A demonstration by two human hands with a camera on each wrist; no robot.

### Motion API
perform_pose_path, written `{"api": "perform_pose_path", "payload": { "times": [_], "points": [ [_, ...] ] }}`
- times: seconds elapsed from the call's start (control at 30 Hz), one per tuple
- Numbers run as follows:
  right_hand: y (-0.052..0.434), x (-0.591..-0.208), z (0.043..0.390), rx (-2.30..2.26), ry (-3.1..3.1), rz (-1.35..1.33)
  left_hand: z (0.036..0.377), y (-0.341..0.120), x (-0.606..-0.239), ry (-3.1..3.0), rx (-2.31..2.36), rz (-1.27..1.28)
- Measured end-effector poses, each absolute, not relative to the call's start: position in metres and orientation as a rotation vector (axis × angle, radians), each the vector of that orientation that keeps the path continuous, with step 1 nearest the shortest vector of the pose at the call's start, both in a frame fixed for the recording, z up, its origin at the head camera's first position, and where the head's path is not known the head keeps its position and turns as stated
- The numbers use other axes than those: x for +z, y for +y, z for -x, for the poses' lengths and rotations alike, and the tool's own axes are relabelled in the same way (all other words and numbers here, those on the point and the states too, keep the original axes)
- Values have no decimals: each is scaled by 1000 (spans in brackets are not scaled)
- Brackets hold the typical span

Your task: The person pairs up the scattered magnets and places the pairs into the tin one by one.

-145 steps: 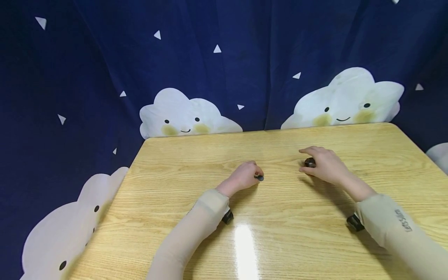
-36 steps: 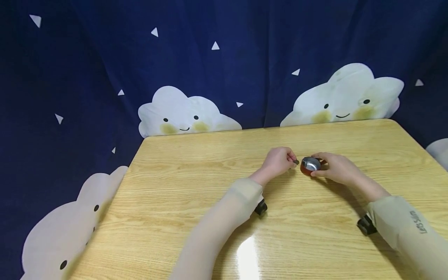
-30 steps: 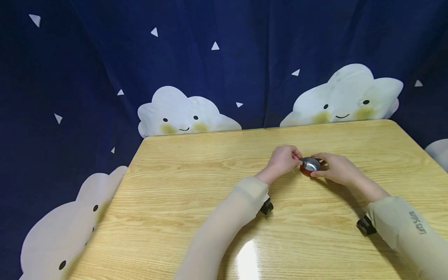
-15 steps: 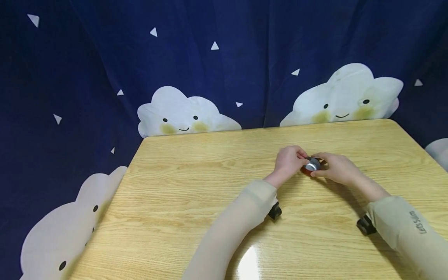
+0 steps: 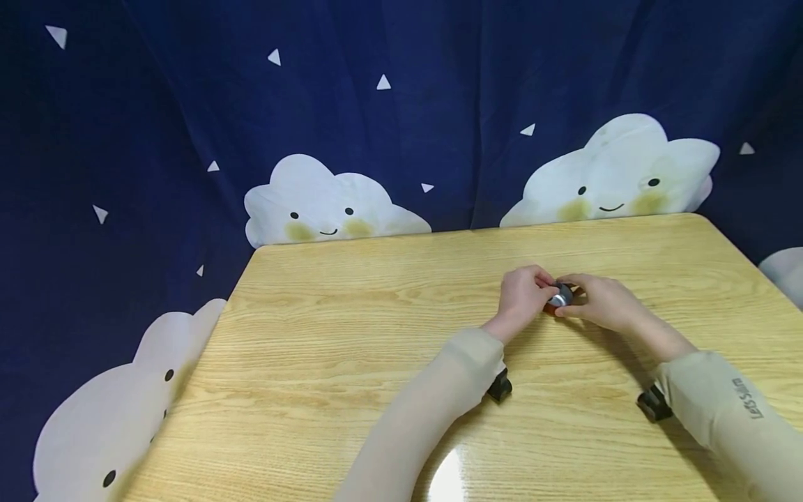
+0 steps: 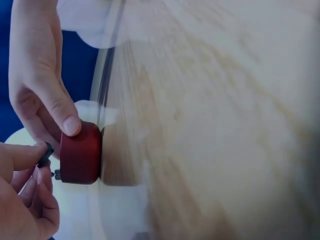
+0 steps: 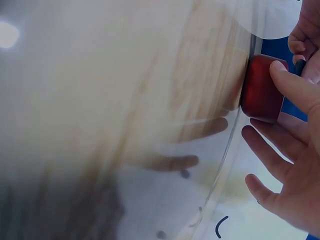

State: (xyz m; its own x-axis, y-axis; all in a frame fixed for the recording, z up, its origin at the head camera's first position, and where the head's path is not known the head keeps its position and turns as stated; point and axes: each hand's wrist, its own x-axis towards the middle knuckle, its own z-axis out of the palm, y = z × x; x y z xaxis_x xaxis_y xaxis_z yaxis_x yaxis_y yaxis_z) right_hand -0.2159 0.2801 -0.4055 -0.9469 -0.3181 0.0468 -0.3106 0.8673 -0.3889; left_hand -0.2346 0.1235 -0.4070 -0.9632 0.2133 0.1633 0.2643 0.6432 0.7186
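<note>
A small red, round, cup-like piece (image 5: 552, 309) with a shiny silver inside stands on the wooden table (image 5: 351, 335). My right hand (image 5: 602, 303) grips its side, the thumb on the red wall (image 7: 262, 90) and other fingers spread behind in the right wrist view. My left hand (image 5: 522, 296) pinches a small black piece (image 6: 46, 155) between thumb and fingertips, just over the cup's open side. A short dark post (image 6: 58, 174) sticks out from the rim, close to the left fingers. In the head view the left fingers hide the black piece and part of the cup.
Dark blue curtain (image 5: 351, 97) with white triangles and smiling clouds hangs behind the table's far edge. Black wrist cameras sit under the left cuff (image 5: 500, 385) and right cuff (image 5: 654, 403). Light glares off the tabletop near the front.
The red cup-like piece came into sight beneath my right hand. My left hand moved rightward with the black piece, reached the cup's rim, and now covers part of its opening. Recently the right hand stays still.
</note>
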Motion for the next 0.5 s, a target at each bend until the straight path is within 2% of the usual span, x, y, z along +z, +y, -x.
{"api": "perform_pose_path", "payload": {
  "times": [0.5],
  "points": [
    [279,-405,216,-624,3002,477,231,125,-409,-2778,-1208,432]
  ]
}}
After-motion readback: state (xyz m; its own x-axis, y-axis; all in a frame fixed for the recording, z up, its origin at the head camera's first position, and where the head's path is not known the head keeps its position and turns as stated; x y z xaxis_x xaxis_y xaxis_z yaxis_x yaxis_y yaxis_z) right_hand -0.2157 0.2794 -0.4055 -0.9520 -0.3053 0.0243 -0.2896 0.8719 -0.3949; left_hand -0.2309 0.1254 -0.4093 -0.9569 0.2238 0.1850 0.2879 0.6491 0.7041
